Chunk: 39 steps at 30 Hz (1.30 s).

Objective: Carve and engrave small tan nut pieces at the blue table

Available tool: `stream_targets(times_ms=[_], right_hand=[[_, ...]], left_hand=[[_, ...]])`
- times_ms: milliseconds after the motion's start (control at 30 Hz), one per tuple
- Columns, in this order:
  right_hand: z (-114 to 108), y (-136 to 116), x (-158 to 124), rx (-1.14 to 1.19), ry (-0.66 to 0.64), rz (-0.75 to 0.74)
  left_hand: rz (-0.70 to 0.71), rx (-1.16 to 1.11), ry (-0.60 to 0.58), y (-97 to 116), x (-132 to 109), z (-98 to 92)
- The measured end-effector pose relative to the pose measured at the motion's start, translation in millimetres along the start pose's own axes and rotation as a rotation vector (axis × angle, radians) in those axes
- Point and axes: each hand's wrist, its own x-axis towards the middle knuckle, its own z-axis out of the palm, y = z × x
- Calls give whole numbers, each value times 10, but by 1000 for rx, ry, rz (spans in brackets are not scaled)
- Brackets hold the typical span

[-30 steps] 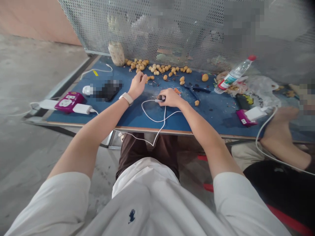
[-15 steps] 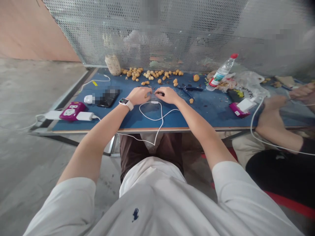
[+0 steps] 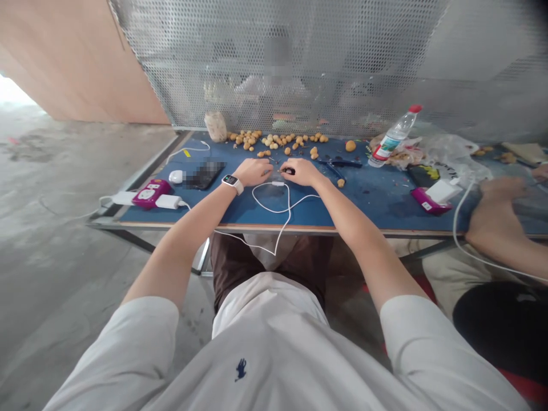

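Small dark object [image 3: 290, 170]: in the right hand [image 3: 302, 172], pinched between curled fingers; long axis seemingly crosswise, one end towards the left hand [image 3: 252, 171], near but apart. Left hand: loosely curled, contents cannot be told. White cable [image 3: 278, 184]: on the table [image 3: 377, 202], just nearside.

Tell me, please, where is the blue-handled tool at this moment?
In the head view, the blue-handled tool lies on the blue tabletop, right of centre, between the right hand and the red-capped bottle.
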Motion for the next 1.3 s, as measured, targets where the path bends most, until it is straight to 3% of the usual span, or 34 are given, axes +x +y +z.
stream_targets(times_ms=[167,400,567,833,1300], right_hand=[[3,43,-46,24,14,43],[-12,193,-145,158,61,175],[40,143,-114,143,40,236],[30,279,-89,0,71,449],[119,194,291,-198,-97,297]], left_hand=[[-86,-74,13,-79,-57,-32],[-525,-73,24,-289,-145,-90],[-642,-85,-18,-337,-111,-80],[-470,-117,-32,-256,-80,-3],[-399,-232,120,-233,-18,114]])
